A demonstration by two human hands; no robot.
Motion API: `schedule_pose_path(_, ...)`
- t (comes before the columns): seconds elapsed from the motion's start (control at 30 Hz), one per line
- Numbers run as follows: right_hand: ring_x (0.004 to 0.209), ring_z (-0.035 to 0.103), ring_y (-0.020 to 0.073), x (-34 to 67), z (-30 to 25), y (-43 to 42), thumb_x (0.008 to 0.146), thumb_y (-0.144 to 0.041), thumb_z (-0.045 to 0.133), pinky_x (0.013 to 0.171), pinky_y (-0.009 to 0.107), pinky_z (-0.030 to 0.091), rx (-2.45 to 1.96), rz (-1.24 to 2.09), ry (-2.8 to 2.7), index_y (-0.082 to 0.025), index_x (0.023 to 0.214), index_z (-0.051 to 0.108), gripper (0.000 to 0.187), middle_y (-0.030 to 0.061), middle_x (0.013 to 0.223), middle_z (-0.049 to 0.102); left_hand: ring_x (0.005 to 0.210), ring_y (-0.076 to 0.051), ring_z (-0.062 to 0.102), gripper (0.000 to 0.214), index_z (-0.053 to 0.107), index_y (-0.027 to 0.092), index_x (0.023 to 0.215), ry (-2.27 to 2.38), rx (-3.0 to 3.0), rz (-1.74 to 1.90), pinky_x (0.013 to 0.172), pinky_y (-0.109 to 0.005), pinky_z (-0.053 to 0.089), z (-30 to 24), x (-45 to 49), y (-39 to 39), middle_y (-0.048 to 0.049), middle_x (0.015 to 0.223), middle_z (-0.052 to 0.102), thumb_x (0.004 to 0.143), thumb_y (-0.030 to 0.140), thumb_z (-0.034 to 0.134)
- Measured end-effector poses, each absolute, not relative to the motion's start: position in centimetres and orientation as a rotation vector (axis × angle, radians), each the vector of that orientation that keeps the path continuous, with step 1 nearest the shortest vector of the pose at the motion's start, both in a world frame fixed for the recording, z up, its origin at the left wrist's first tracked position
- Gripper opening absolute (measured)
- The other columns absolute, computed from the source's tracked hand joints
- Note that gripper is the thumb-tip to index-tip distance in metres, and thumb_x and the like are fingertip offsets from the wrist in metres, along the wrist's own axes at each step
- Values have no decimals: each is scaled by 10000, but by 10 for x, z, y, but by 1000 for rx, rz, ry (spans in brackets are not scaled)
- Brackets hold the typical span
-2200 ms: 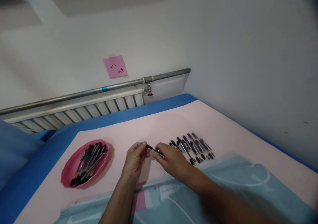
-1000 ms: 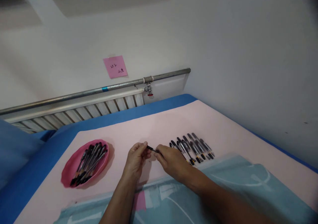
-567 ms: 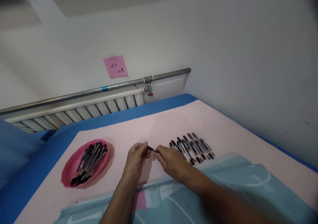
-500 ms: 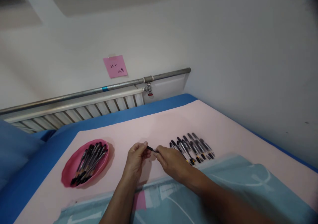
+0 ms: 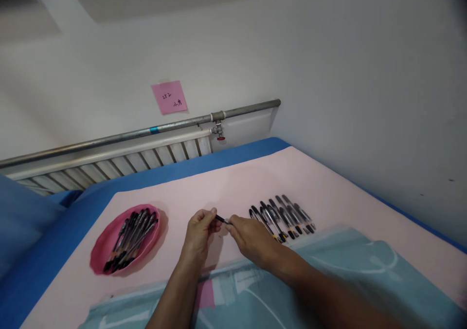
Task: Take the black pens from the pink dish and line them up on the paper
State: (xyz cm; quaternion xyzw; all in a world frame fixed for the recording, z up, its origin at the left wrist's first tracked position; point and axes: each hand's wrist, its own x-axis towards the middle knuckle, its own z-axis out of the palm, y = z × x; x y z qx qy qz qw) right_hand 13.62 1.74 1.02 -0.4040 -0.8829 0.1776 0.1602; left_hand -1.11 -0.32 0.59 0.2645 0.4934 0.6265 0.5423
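A dark pen (image 5: 221,219) spans the gap between my two hands over the pink sheet (image 5: 204,195). My left hand (image 5: 200,229) pinches its upper left end between thumb and fingers. At the other end, the fingers of my right hand (image 5: 250,236) close around it and hide part of it. Several black-capped pens (image 5: 280,217) lie side by side in a slanted group just right of my right hand. To the left, a pink scalloped bowl (image 5: 98,251) holds a heap of similar pens (image 5: 133,239).
A teal patterned cloth (image 5: 350,256) lies along the near side under my forearms. Blue covering (image 5: 175,173) borders the pink sheet. Behind it stand a white radiator (image 5: 138,161) and a metal pipe (image 5: 189,123). A pink note (image 5: 170,98) is stuck on the wall.
Almost nothing differs. My hands stay in the same place with the pen between them, and the pens on the sheet and in the bowl have not moved.
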Motion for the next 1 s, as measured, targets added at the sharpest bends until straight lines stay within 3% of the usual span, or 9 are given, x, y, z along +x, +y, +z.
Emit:
schedule_pose_path(0.23, 661, 557, 142, 135, 12, 18, 910, -313, 328, 567, 230, 293, -1132, 649, -2462, -165, 834, 538, 268, 57, 738, 627, 485, -82, 527, 296, 520, 147, 559, 1183, 628, 1491, 532, -208, 398, 7, -11, -3, 21, 507, 574, 588, 349, 734)
schedule_pose_path(0.7, 540, 489, 98, 132, 17, 21, 855, -242, 355, 530, 201, 340, -1044, 1234, -2190, -177, 642, 476, 254, -22, 548, 515, 470, -83, 518, 297, 525, 153, 547, 1195, 646, 1492, 522, -215, 388, 8, -12, -4, 23, 506, 577, 581, 361, 734)
schedule_pose_path(1.0, 416, 401, 61, 133, 26, 20, 832, -276, 355, 412, 177, 284, -1136, 1631, -1986, -180, 719, 507, 212, -50, 536, 473, 462, -86, 517, 289, 541, 152, 548, 1189, 672, 1488, 516, -218, 385, 10, -13, -5, 21, 498, 574, 595, 370, 724)
